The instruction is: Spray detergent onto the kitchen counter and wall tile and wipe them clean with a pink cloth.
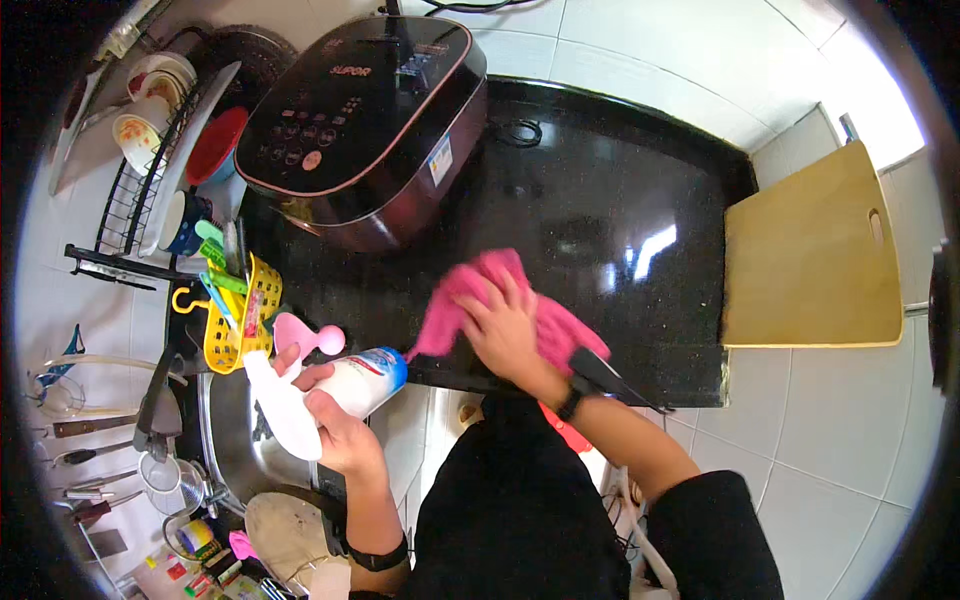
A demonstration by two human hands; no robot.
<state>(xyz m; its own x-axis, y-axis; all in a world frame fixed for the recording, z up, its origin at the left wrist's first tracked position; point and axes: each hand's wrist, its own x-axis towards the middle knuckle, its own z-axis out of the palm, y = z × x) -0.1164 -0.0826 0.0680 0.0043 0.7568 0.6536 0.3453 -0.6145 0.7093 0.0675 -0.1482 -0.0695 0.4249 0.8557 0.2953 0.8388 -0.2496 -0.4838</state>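
My left hand (346, 435) is wrapped around a white spray bottle (366, 381) with a blue end, held tilted near the counter's front edge. Its white trigger head points left, beside a pink scoop (294, 334). Under my right hand (508, 330), a bunched pink cloth (446, 304) lies on the glossy black countertop (600, 176). The fingers rest over the cloth, slightly blurred. A dark flat object with a pale edge (604, 371) is partly tucked under the cloth, next to my right wrist.
Behind stands a dark Supor rice cooker (360, 127). A yellow plastic basket (266, 292) holds utensils at the left, near a dish rack (135, 202) with bowls and a steel sink (255, 442). At the right, a wooden cutting board (810, 262) leans against the tiled wall.
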